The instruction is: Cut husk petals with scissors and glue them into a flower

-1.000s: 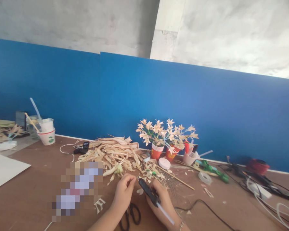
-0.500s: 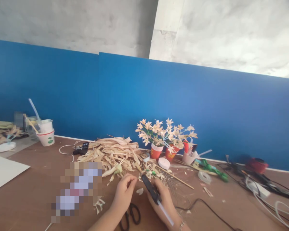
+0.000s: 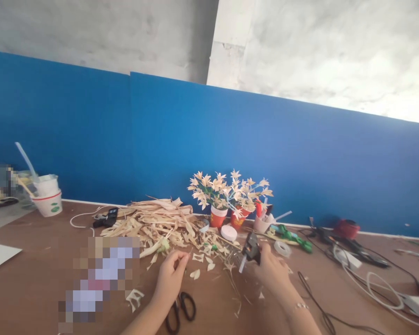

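Note:
My left hand is closed in a pinch above the brown table, in front of the pile of dry husks; what its fingertips hold is too small to make out. My right hand is wrapped round a black glue gun with a pale glue stick sticking out of it. Black-handled scissors lie beside my left wrist, partly hidden by it. Pale petal pieces are scattered between my hands.
Two red cups with pale flowers stand by the blue partition. A roll of tape, green ribbon and white cables lie right. A white cup stands left. A blurred-out patch covers the left front.
My right hand has moved right and away from my left hand, carrying the glue gun, which has turned. My left hand keeps its pinch. The view has shifted slightly to the right.

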The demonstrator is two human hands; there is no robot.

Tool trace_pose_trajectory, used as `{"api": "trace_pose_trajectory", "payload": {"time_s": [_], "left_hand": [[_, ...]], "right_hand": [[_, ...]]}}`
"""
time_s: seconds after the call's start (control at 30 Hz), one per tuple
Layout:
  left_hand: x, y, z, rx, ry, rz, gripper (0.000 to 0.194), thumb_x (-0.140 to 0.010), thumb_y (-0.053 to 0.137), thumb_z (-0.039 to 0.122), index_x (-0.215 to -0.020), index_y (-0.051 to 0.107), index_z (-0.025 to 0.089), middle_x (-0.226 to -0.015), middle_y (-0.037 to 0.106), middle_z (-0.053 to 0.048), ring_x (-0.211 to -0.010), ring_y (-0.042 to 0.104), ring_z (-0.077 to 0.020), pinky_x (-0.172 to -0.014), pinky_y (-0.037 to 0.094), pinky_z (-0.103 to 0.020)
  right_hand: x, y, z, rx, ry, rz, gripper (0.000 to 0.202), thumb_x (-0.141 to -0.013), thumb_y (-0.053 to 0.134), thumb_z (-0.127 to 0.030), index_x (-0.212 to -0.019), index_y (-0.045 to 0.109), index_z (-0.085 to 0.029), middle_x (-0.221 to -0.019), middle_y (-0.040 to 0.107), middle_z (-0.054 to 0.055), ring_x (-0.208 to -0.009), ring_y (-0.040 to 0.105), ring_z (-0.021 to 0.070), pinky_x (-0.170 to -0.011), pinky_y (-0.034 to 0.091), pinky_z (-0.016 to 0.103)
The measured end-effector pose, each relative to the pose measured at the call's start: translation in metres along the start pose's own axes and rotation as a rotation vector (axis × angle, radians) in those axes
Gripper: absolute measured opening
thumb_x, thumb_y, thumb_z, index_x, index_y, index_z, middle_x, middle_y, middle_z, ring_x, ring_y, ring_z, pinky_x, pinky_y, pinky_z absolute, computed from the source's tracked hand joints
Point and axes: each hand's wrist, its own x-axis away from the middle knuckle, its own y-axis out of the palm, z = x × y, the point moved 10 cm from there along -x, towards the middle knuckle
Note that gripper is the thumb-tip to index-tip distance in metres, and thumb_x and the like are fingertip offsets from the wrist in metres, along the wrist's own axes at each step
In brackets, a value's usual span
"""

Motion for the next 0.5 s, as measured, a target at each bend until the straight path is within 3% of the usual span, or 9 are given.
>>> {"api": "trace_pose_trajectory", "payload": {"time_s": [0.1,0.23,0.37,0.43,0.5], "left_hand": [[0.0,0.001,0.001,-0.006,-0.006,-0.01,0.028,-0.081,0.049,0.04,-0.072,0.063,0.018,-0.069,0.063,-0.003,-0.068,0.058,-0.0178,-0.066,0.046,-0.028],[0.0,-0.001,0.002,-0.012,-0.004,0.002,0.028,-0.08,0.05,0.041,-0.07,0.064,0.018,-0.07,0.064,-0.003,-0.068,0.058,-0.0183,-0.066,0.046,-0.029],[0.0,0.001,0.0,-0.01,-0.014,-0.011,0.032,-0.08,0.048,0.044,-0.071,0.063,0.017,-0.071,0.064,-0.004,-0.069,0.059,-0.0187,-0.067,0.046,-0.029],[-0.001,0.002,-0.001,-0.006,-0.015,-0.01,0.032,-0.079,0.048,0.045,-0.071,0.063,0.017,-0.07,0.064,-0.004,-0.069,0.059,-0.0187,-0.066,0.046,-0.029],[-0.001,0.002,-0.002,-0.008,-0.019,-0.008,0.032,-0.079,0.049,0.045,-0.071,0.064,0.018,-0.07,0.065,-0.003,-0.067,0.058,-0.0183,-0.065,0.046,-0.028]], "right_hand": [[-0.006,0.02,0.029,0.097,0.092,-0.111,0.023,-0.07,0.048,-0.021,-0.091,0.049,-0.014,-0.099,0.063,0.018,-0.095,0.058,0.0329,-0.076,0.037,0.043],[-0.005,0.03,0.037,0.138,0.12,-0.152,0.021,-0.07,0.047,-0.018,-0.09,0.051,-0.014,-0.099,0.063,0.019,-0.097,0.058,0.0323,-0.077,0.038,0.044],[0.0,0.02,0.035,0.204,0.148,-0.139,0.024,-0.069,0.049,-0.018,-0.092,0.055,-0.012,-0.102,0.06,0.021,-0.101,0.055,0.034,-0.077,0.037,0.048],[0.004,0.007,0.027,0.245,0.161,-0.064,0.025,-0.069,0.05,-0.016,-0.092,0.057,-0.012,-0.103,0.058,0.021,-0.102,0.053,0.0354,-0.077,0.036,0.05],[0.009,-0.008,0.003,0.24,0.091,0.06,0.02,-0.071,0.049,-0.016,-0.088,0.059,-0.014,-0.098,0.06,0.018,-0.1,0.052,0.0346,-0.077,0.035,0.049]]}}
